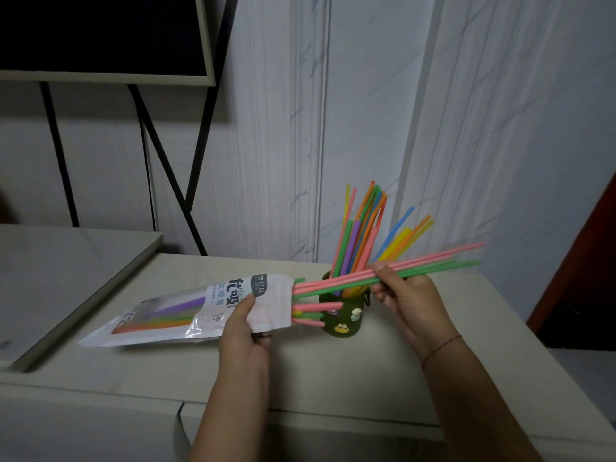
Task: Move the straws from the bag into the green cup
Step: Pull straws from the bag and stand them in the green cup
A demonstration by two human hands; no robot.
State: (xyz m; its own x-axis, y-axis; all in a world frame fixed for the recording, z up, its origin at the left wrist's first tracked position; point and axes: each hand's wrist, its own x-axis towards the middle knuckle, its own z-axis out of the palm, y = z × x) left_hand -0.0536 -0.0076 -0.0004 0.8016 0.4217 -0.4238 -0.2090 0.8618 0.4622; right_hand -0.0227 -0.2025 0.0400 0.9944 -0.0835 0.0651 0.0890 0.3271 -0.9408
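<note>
The green cup stood on the worktop, and it was already well stocked: a fan of coloured straws rose out of it, some upright, some leaning away to its right. So a good share of the job looked done. Not all of it, though. Left of the cup lay the bag, mouth towards the cup, with purple, green and orange straws showing through its clear panel and short pink and green ends poking out of the opening.

And there was the batch in transit: a pink and green bundle lay nearly level across the cup's rim, its tail ends at the bag's mouth, not yet clear of it.

The right hand, just right of the cup, pinched that bundle between thumb and fingers, wrist low. The left hand, left of the cup, gripped the bag near its mouth, thumb on top.
</note>
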